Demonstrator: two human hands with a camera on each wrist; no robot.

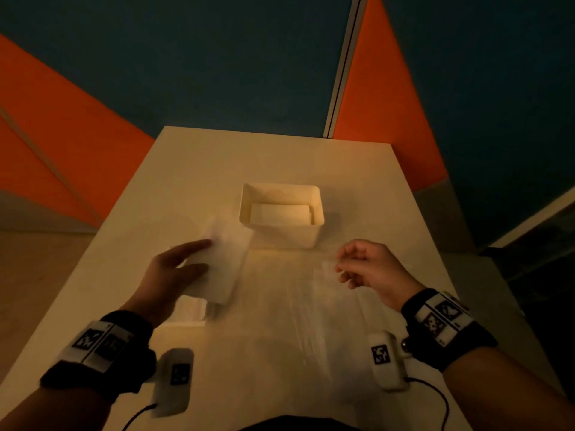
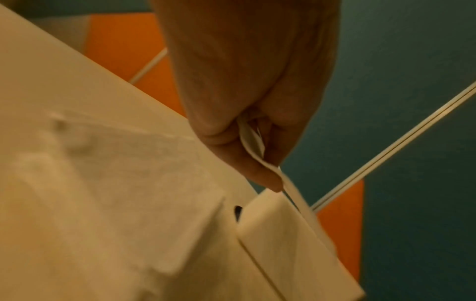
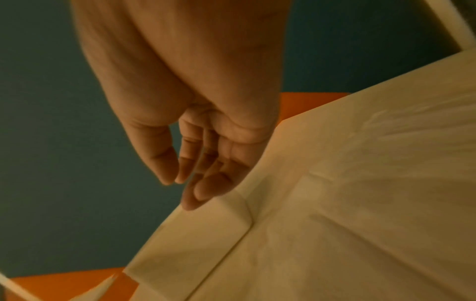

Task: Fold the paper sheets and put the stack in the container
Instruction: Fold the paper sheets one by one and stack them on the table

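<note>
My left hand (image 1: 205, 256) pinches a folded white paper sheet (image 1: 222, 262) between thumb and fingers and holds it above the table, just left of the white container (image 1: 314, 237). In the left wrist view the folded paper (image 2: 257, 148) runs edge-on out of my left hand (image 2: 268, 169) towards the container (image 2: 283, 244). A folded paper (image 1: 280, 213) lies flat inside the container. My right hand (image 1: 342, 262) hovers to the container's near right, fingers loosely curled and empty. The right wrist view shows the right hand (image 3: 180, 183) holding nothing above the container's corner (image 3: 206, 234).
A blurred flat paper sheet (image 1: 298, 306) lies on the white table (image 1: 280, 157) between my hands; it also shows as the sheet (image 3: 360, 213). More white paper (image 1: 189, 309) lies under my left wrist. Orange and teal walls stand behind the table.
</note>
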